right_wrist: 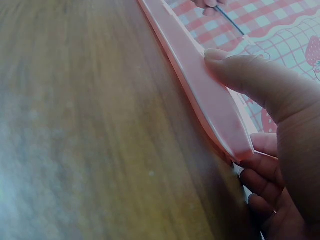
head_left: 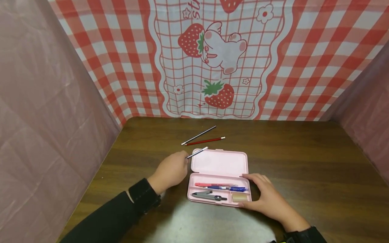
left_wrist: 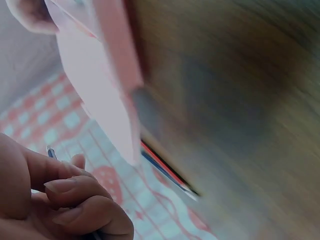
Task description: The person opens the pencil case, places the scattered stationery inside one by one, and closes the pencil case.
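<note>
My left hand (head_left: 171,170) pinches a dark pencil (head_left: 197,152) with a pale end, which overlaps the upper left corner of the raised lid in the head view. The pink pencil case (head_left: 219,163) lies opened flat on the table. With thumb and fingers, my right hand (head_left: 268,197) grips the case's right end. Inside the tray are a red pen (head_left: 202,184), a blue pen (head_left: 238,189), a grey drawing compass (head_left: 209,195) and a tan eraser-like block (head_left: 240,197). The right wrist view shows the thumb on the case's pink side wall (right_wrist: 210,95).
Behind the case, a red pencil (head_left: 205,141) and another dark pencil (head_left: 199,135) lie on the brown wooden table (head_left: 304,162). A checked strawberry cloth (head_left: 130,67) hangs along the back edge, with pink curtains (head_left: 45,118) at both sides.
</note>
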Available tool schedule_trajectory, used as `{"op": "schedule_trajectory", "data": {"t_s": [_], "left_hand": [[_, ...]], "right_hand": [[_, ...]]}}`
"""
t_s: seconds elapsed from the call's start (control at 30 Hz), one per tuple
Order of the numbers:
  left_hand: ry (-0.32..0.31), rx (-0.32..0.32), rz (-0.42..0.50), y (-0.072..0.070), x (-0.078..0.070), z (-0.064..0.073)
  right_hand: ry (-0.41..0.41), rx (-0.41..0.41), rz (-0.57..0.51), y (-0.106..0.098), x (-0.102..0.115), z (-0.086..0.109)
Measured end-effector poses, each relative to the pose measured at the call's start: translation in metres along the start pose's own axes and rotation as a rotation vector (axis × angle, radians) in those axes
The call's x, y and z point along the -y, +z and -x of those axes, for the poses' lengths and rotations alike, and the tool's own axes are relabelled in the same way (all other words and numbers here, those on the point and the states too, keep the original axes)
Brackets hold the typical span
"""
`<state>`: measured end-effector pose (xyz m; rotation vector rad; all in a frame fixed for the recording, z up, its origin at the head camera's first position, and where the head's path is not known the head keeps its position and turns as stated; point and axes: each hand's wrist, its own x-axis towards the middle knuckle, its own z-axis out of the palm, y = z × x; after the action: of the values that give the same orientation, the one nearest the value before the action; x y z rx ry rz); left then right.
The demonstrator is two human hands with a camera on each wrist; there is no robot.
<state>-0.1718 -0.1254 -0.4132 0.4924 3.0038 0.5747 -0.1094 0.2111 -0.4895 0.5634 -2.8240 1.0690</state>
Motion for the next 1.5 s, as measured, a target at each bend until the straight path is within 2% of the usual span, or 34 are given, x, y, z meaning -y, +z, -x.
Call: {"op": "schedule_trajectory", "data": {"t_s": [0.2,0.33,0.47,0.7,0.97,1.33,1.5], "left_hand": [[0.065,0.074,-0.007,0.0,-0.029,0.001],[0.128,0.059,-0.015,0.003,-0.043,-0.003],[0.167,0.024,-0.076,0.006,-0.052,-0.006],[0.178,-0.032,-0.203,0.012,-0.056,-0.013],[0.287,0.075,-0.198,0.017,-0.063,-0.013],[0.327,0.057,-0.191,0.034,-0.069,-0.014],[0.342,0.104,-0.194,0.037,-0.071,-0.014]], "right_hand": [[-0.003,-0.001,0.003,0.0,-0.002,0.0],[-0.004,-0.005,0.0,-0.002,-0.002,-0.001],[-0.007,0.006,0.001,-0.001,-0.002,-0.001],[-0.019,0.004,0.014,0.002,-0.004,-0.002],[-0.049,-0.013,0.011,-0.002,-0.004,-0.002],[-0.026,0.0,0.008,-0.002,-0.003,-0.001],[-0.029,-0.005,0.015,-0.002,-0.001,-0.001]]}}
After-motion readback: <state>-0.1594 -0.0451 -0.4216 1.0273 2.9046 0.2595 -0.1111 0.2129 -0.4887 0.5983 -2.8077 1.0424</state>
